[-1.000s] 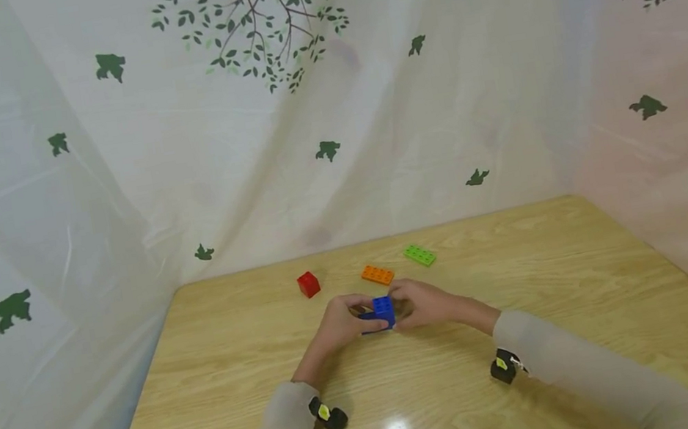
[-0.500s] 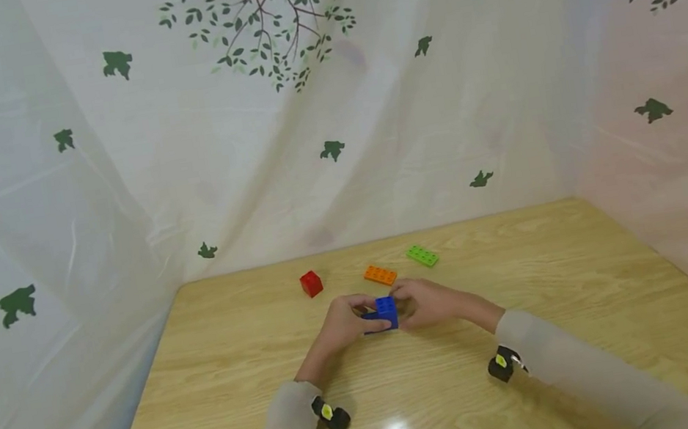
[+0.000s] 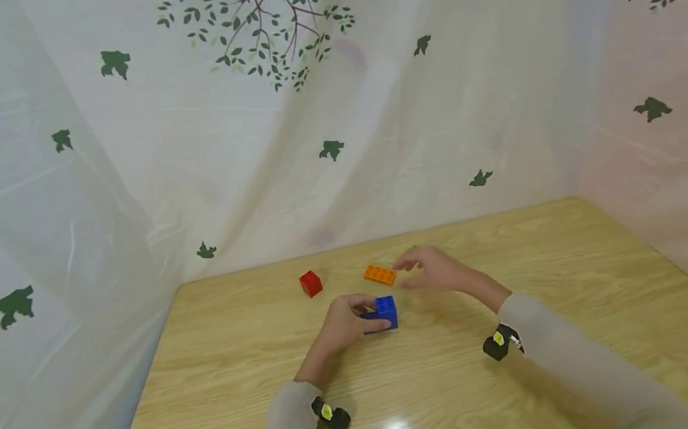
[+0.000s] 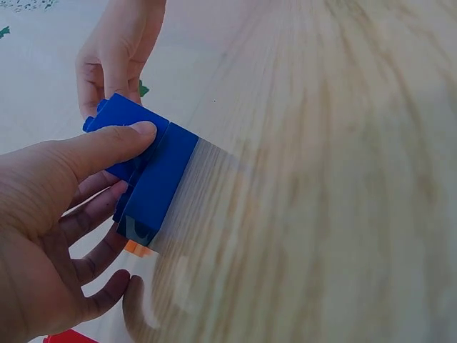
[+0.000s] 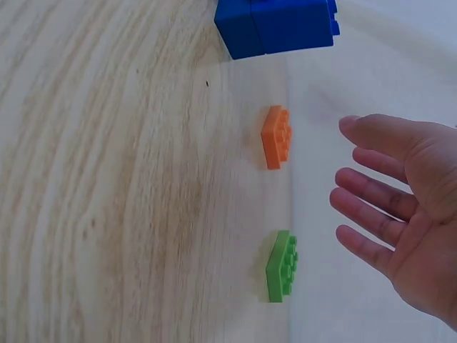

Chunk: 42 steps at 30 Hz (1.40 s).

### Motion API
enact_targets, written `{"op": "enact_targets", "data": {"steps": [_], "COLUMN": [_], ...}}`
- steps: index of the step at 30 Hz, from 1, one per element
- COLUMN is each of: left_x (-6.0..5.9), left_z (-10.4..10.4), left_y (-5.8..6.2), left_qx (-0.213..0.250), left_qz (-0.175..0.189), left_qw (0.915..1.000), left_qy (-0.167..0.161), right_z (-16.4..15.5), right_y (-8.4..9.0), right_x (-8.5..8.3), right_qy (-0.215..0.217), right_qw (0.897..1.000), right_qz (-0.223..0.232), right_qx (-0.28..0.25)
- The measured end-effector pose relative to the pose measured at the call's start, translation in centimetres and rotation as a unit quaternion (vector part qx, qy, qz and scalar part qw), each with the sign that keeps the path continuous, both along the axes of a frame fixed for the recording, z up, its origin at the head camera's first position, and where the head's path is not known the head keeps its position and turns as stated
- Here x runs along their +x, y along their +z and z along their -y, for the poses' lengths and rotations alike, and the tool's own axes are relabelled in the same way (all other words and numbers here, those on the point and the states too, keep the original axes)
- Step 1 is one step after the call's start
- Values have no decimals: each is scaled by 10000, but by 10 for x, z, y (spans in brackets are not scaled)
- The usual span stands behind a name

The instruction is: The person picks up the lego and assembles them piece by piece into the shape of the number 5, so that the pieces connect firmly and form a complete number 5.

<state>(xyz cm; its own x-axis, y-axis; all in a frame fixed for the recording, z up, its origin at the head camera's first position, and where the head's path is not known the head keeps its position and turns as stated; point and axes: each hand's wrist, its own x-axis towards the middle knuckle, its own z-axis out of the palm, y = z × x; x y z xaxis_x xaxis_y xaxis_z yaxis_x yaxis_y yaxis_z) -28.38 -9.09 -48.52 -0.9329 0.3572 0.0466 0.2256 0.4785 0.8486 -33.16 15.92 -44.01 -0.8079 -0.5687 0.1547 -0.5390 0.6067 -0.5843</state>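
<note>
Two blue toy bricks [image 3: 387,312], a taller one joined on top of a longer one, sit at mid-table. My left hand [image 3: 345,322] grips them from the left, thumb across the near side, as the left wrist view [image 4: 43,186] also shows. My right hand [image 3: 439,271] hovers apart from them, beyond and to the right, holding nothing, its fingers loosely spread. Close to its fingertips lies a flat orange brick [image 3: 380,274] with studs up. A flat green brick [image 5: 281,266] lies below the hand, mostly hidden by it in the head view.
A red brick [image 3: 311,284] stands at the back, left of the orange one. Behind the wooden table [image 3: 228,380] hangs a pale curtain [image 3: 246,184] printed with leaves and birds. Each wrist carries a small black camera.
My right hand has let go of the blue bricks and moved up and away to the back right, now covering the green brick. The left hand has kept its grip in place.
</note>
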Motion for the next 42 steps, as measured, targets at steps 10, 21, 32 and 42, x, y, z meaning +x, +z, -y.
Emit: {"op": "enact_targets", "data": {"steps": [10,21,32,42], "left_x": [-1,0,1,-1], "left_z": [1,1,3,4], "left_y": [-2,0,1,-2], "left_qx": [-13,6,-22,30], "left_qz": [77,86,32,53], "left_qw": [10000,10000,10000,10000], "left_qy": [34,-4,-21,-11], "right_z": [-19,-39,-45,-50], "right_y": [-4,-16,-31,-38], "right_x": [-22,-35,-46,-49], "right_qy": [-1065,-1608,-1598,-1634], "right_qw": [9937,9869,9858,9847], "right_qz": [-296,-93,29,-79], "right_qx": [-180,59,519,608]}}
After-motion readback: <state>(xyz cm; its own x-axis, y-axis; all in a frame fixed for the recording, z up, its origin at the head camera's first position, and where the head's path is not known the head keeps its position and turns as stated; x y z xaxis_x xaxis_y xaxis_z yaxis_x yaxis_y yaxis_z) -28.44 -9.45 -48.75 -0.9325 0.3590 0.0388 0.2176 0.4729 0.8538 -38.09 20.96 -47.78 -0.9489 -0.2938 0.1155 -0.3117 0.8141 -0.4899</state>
